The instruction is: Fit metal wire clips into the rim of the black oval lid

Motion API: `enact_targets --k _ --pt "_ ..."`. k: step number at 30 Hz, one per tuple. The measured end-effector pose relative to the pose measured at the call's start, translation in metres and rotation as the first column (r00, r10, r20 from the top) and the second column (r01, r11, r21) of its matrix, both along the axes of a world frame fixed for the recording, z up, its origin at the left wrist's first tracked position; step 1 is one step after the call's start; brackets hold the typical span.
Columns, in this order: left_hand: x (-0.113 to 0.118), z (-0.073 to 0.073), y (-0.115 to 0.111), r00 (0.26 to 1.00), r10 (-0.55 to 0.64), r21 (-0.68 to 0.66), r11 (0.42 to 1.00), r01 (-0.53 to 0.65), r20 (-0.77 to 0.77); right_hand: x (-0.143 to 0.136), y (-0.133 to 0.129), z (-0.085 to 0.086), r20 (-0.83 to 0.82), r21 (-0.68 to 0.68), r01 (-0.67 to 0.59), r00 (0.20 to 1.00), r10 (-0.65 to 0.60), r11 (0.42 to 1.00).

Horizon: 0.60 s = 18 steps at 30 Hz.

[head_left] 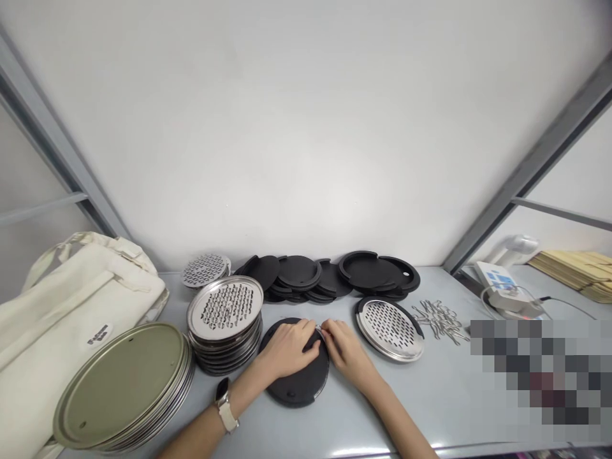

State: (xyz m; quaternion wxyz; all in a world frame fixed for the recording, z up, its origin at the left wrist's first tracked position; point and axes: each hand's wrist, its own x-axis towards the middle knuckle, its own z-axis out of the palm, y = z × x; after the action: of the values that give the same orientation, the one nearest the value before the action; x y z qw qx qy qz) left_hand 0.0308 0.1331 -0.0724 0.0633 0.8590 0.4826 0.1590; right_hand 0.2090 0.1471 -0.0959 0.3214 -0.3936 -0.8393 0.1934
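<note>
A round black disc (299,379) lies on the table in front of me, a thin metal edge showing at its right side. My left hand (291,349) rests across its upper part, fingers curled over the far rim and thumb on the face. At the far right rim, the fingers of my right hand (339,347) are pinched together. A tiny silvery bit shows between the two hands' fingertips, too small to name. To the right lies a round metal grater plate (389,328) in a partial black rim. Beyond it is a pile of bent wire hooks (442,320).
Grater plates (225,307) stand stacked on the left, with a smaller perforated plate (204,270) behind. Black round covers (299,273) line the wall. Olive oval trays (119,386) and a cream bag (95,287) fill the left; a white device (502,284) sits right.
</note>
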Motion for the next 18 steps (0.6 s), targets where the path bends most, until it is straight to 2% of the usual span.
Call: enact_targets --k 4,10,18 --pt "0.0005 0.0002 -0.0003 1.0 0.009 -0.011 1.0 -0.009 0.002 -0.0008 0.0005 -0.0046 0.04 -0.016 -0.009 0.999 0.01 1.0" --pt "0.0 -0.0003 -0.0007 1.0 0.019 -0.01 1.0 -0.019 -0.006 -0.0003 -0.001 -0.0012 0.085 -0.049 0.007 0.996 -0.002 0.999" --pt "0.0008 0.0023 -0.0023 0.999 0.043 -0.021 0.999 -0.043 -0.016 -0.0005 -0.0007 -0.0028 0.073 -0.076 0.007 0.997 -0.002 0.997"
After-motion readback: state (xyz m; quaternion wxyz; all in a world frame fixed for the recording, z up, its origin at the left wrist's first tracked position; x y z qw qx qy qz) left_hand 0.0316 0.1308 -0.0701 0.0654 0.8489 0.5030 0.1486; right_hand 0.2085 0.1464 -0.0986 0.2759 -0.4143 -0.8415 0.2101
